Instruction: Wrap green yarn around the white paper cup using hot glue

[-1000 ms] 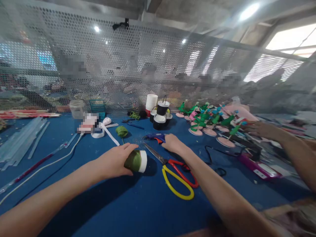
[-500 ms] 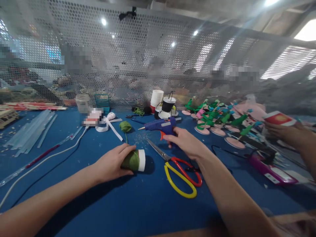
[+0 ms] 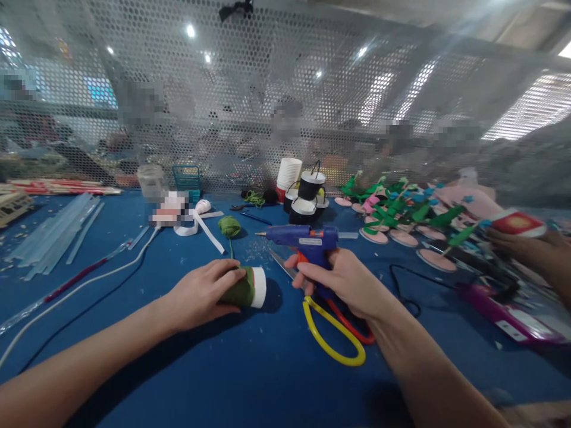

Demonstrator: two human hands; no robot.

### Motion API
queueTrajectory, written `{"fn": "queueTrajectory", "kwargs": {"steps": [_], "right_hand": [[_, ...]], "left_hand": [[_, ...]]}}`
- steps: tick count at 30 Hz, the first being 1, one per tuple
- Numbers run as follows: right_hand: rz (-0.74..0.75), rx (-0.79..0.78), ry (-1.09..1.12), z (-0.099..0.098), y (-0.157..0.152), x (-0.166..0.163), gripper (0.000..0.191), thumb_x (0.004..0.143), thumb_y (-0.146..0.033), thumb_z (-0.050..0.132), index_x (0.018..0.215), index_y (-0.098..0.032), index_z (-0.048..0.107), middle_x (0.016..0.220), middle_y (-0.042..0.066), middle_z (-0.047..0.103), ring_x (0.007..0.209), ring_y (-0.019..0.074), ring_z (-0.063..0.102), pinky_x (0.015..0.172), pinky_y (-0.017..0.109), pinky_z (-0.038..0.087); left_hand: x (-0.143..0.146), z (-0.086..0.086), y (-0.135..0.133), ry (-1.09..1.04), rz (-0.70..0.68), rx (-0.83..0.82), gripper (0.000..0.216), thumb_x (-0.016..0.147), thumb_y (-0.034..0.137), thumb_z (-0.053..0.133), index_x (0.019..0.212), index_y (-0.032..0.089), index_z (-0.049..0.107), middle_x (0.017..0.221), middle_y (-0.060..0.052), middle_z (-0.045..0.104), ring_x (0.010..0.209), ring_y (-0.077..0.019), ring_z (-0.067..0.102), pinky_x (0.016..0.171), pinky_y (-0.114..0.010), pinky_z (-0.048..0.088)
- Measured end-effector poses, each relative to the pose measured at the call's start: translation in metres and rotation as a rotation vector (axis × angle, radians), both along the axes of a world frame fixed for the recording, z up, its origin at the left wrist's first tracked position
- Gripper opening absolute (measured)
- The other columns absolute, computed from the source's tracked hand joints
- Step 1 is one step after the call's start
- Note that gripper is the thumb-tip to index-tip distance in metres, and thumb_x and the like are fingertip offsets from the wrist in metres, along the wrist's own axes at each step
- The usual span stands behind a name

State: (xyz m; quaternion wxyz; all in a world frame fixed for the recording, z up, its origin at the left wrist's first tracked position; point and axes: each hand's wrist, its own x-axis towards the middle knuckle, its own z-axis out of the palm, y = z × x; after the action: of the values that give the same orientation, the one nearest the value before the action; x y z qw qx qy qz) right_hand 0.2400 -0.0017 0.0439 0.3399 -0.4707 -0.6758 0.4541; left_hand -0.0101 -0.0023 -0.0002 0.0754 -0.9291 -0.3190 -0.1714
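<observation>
- Blue glue gun [image 3: 306, 238] hangs above the table [image 3: 267, 374], clamped in the fingers of the right hand [image 3: 350, 282].
- Fingers of the left hand [image 3: 200, 292] curl around the green-wrapped cup [image 3: 247, 288] lying there.
- Gluing seems in hand: the nozzle must meet the cup.

Bright, even indoor light. Ceiling lamps [image 3: 191, 30] glare through perforated screen [image 3: 285, 107]; daylight flares at window [image 3: 530, 107], upper right. Soft shadow under left hand [image 3: 200, 294] on blue table [image 3: 267, 380]. Wide-angle bending at edges. Right side motion-blurred; background hazy, patches pixelated.
</observation>
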Motion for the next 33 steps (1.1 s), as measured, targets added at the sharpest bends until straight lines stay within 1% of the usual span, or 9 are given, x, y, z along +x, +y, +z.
{"fn": "queueTrajectory", "kwargs": {"steps": [4, 6, 12, 17, 21, 23, 26, 29, 33], "right_hand": [[-0.019, -0.035, -0.15, 0.005, -0.009, -0.002, 0.025, 0.077, -0.039, 0.054, 0.07, -0.015, 0.057, 0.048, -0.003, 0.052, 0.041, 0.0085, 0.049, 0.041, 0.02, 0.042], [0.004, -0.047, -0.229, 0.006, -0.012, -0.004, 0.027, 0.077, -0.041, 0.054, 0.067, -0.016, 0.055, 0.044, -0.005, 0.048, 0.037, 0.008, 0.046, 0.037, 0.019, 0.039], [0.03, 0.031, -0.336, 0.008, -0.018, -0.005, 0.023, 0.077, -0.038, 0.054, 0.064, -0.019, 0.054, 0.044, -0.005, 0.049, 0.036, 0.0089, 0.046, 0.036, 0.019, 0.037], [0.019, 0.024, -0.335, 0.009, -0.018, -0.004, 0.024, 0.077, -0.038, 0.054, 0.061, -0.021, 0.051, 0.042, -0.005, 0.049, 0.034, 0.0102, 0.046, 0.034, 0.021, 0.037], [0.031, 0.112, -0.347, 0.01, -0.014, -0.004, 0.028, 0.078, -0.038, 0.053, 0.056, -0.022, 0.048, 0.044, -0.004, 0.05, 0.037, 0.0106, 0.046, 0.038, 0.023, 0.039], [0.049, 0.172, -0.355, 0.011, -0.011, -0.005, 0.027, 0.078, -0.037, 0.052, 0.056, -0.021, 0.05, 0.05, -0.003, 0.054, 0.043, 0.0116, 0.049, 0.044, 0.024, 0.042], [0.078, 0.222, -0.346, 0.01, -0.006, -0.008, 0.021, 0.078, -0.037, 0.053, 0.064, -0.021, 0.057, 0.057, -0.002, 0.057, 0.051, 0.0129, 0.052, 0.051, 0.024, 0.044], [0.085, 0.175, -0.332, 0.008, -0.003, -0.01, 0.018, 0.078, -0.036, 0.053, 0.07, -0.021, 0.06, 0.048, -0.004, 0.052, 0.044, 0.0121, 0.048, 0.046, 0.024, 0.041], [0.064, 0.154, -0.338, 0.006, -0.004, -0.009, 0.017, 0.079, -0.035, 0.052, 0.07, -0.022, 0.06, 0.041, -0.005, 0.047, 0.039, 0.0128, 0.045, 0.043, 0.025, 0.04]], "left_hand": [[-0.002, -0.001, 0.002, -0.036, 0.022, -0.031, 0.054, 0.068, 0.026, 0.071, 0.111, 0.015, 0.041, 0.111, -0.014, 0.055, 0.099, -0.0262, 0.058, 0.081, -0.035, 0.053], [-0.002, -0.001, 0.004, -0.052, 0.025, -0.043, 0.055, 0.068, 0.026, 0.071, 0.112, 0.015, 0.041, 0.112, -0.014, 0.055, 0.099, -0.026, 0.058, 0.081, -0.035, 0.053], [-0.005, -0.002, 0.006, -0.082, 0.043, -0.053, 0.055, 0.066, 0.022, 0.072, 0.111, 0.015, 0.042, 0.112, -0.014, 0.055, 0.101, -0.0266, 0.057, 0.082, -0.037, 0.052], [-0.006, -0.003, 0.007, -0.115, 0.056, -0.125, 0.052, 0.069, 0.022, 0.069, 0.113, 0.018, 0.041, 0.114, -0.013, 0.053, 0.104, -0.0253, 0.055, 0.085, -0.038, 0.05], [-0.006, -0.002, 0.007, -0.148, 0.077, -0.189, 0.052, 0.069, 0.023, 0.069, 0.113, 0.018, 0.04, 0.113, -0.013, 0.053, 0.104, -0.025, 0.055, 0.086, -0.038, 0.049], [-0.006, -0.001, 0.008, -0.16, 0.085, -0.219, 0.052, 0.069, 0.024, 0.069, 0.112, 0.017, 0.041, 0.112, -0.013, 0.053, 0.103, -0.0246, 0.055, 0.086, -0.038, 0.05], [-0.008, 0.0, 0.008, -0.17, 0.097, -0.246, 0.05, 0.07, 0.023, 0.068, 0.112, 0.017, 0.041, 0.112, -0.013, 0.053, 0.102, -0.024, 0.056, 0.085, -0.037, 0.05], [-0.009, 0.001, 0.008, -0.177, 0.103, -0.247, 0.05, 0.069, 0.022, 0.069, 0.112, 0.016, 0.042, 0.113, -0.013, 0.053, 0.103, -0.0246, 0.055, 0.086, -0.037, 0.049], [-0.01, 0.0, 0.009, -0.206, 0.088, -0.261, 0.05, 0.069, 0.02, 0.069, 0.112, 0.016, 0.043, 0.113, -0.013, 0.052, 0.104, -0.0242, 0.054, 0.087, -0.037, 0.048]]}}
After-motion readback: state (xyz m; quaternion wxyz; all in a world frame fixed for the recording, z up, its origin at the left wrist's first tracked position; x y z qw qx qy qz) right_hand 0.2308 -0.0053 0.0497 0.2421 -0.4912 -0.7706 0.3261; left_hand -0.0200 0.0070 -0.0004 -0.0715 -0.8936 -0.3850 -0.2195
